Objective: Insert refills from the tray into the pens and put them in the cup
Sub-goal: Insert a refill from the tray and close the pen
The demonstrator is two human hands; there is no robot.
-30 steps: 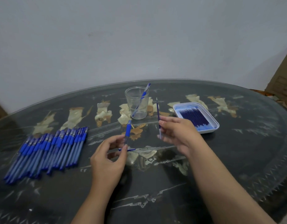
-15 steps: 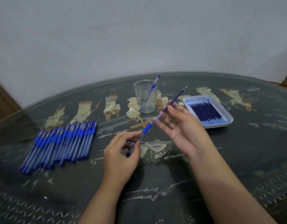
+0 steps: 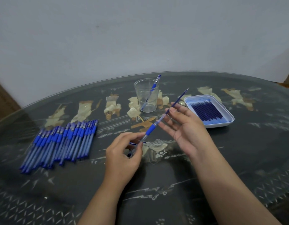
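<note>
Sliding a refill into the pen barrel, the left hand is pinching the barrel's low end while the right hand, fingers straight and apart, is steadying the refill above the table. The next move is calling for a straight push fully home. One cup is holding one finished pen. The spare refills in the one tray and the row of pens are lying too tightly packed to count surely.

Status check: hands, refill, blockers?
Left hand grips pen; right hand open, touching refill. Refill partway in pen. Nothing between pen and cup.
</note>
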